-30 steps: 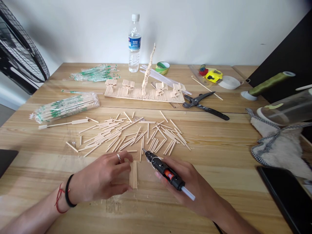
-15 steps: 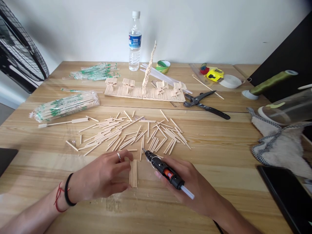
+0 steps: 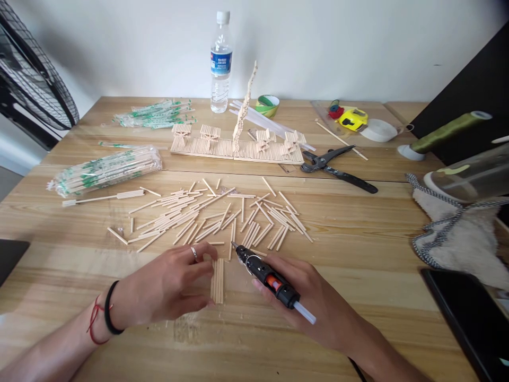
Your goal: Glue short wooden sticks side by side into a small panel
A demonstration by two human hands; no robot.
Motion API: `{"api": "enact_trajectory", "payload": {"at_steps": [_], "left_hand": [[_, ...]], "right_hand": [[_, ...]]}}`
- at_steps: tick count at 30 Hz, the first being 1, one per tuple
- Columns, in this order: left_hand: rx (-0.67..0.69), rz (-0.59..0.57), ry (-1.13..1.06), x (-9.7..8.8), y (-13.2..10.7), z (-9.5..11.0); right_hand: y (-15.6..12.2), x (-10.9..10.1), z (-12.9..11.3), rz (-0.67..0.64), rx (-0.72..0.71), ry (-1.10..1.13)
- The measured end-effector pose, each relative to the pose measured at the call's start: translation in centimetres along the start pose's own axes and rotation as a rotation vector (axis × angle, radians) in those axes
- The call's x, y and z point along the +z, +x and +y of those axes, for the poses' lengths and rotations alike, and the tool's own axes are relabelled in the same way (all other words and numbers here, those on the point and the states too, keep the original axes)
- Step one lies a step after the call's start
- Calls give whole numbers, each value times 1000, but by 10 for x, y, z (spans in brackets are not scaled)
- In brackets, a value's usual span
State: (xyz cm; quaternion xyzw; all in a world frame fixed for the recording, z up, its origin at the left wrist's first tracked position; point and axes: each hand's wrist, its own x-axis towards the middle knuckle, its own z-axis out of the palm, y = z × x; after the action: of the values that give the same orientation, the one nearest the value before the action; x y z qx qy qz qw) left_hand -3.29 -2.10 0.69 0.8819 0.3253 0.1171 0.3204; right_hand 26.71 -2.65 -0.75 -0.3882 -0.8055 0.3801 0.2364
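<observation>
My left hand (image 3: 175,281), with a ring and wristbands, is curled at the near middle of the table. Its thumb and fingers pinch the two ends of a small row of wooden sticks (image 3: 218,281) laid side by side. A black hot glue gun (image 3: 266,274) with a clear glue stick at its back is in my right hand (image 3: 306,297). The gun's nozzle points up and left, beyond the row's far end and close to loose cut sticks (image 3: 170,217). My right fingers are partly hidden under the gun.
Behind stands a stick-built model (image 3: 207,147) with a tall thin tower. Around it are a water bottle (image 3: 221,63), pliers (image 3: 334,168), a yellow tape measure (image 3: 353,119) and bagged sticks (image 3: 107,170). On the right lie a phone (image 3: 465,318) and a cloth (image 3: 449,233).
Both hands, the glue gun and the row of sticks stay nearly in place. The view has shifted slightly, so the things at the back sit a little higher.
</observation>
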Motion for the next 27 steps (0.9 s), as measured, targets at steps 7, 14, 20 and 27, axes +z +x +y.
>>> {"api": "enact_trajectory", "payload": {"at_steps": [7, 14, 20, 27], "left_hand": [[-5, -7, -21, 0, 0, -1], [-20, -22, -28, -2, 1, 1], [-30, -27, -32, -1, 0, -1], [-19, -31, -29, -2, 0, 0]], "right_hand": [[1, -1, -2, -23, 11, -16], [0, 0, -1, -24, 19, -23], [-2, 1, 2, -38, 21, -40], [-2, 0, 3, -57, 15, -28]]}}
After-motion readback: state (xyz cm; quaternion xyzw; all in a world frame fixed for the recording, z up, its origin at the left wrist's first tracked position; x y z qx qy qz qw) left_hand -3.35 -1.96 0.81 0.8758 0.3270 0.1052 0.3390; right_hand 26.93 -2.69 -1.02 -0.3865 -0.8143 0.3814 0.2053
